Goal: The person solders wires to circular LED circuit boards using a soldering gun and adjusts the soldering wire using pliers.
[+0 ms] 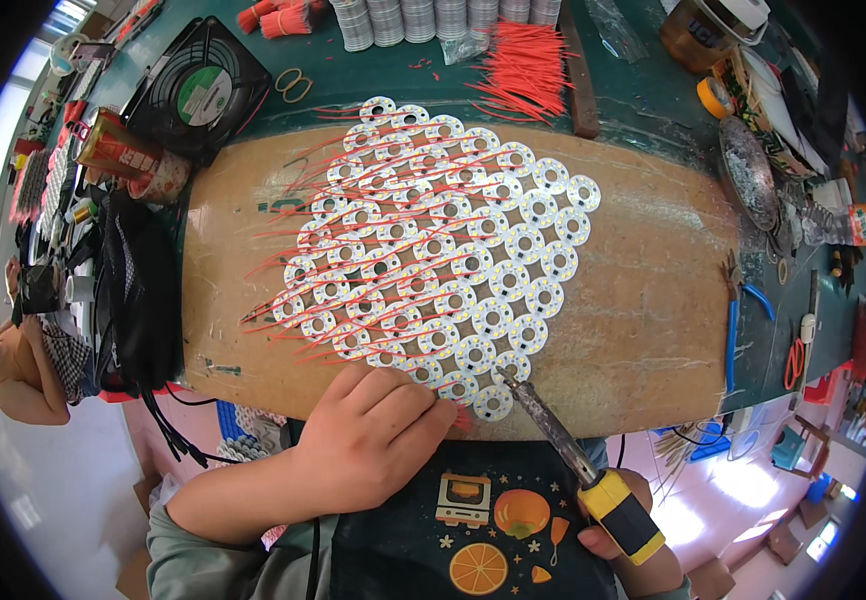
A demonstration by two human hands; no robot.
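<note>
Round light boards (488, 239) lie in a slanted block on a brown sheet (653, 300), trailing red wires (265, 312). The right hand (603, 541) grips a soldering iron (581, 466), tip at the near corner; the left hand (378, 435) curls close by, its pinch hidden. A nudge could misplace joints; straying fingertips risk burns.

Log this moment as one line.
discs: on board | left hand: at discs' near edge, grip unclear | right hand: holding soldering iron, tip over discs | red wires: heaped behind board, more across discs
</note>
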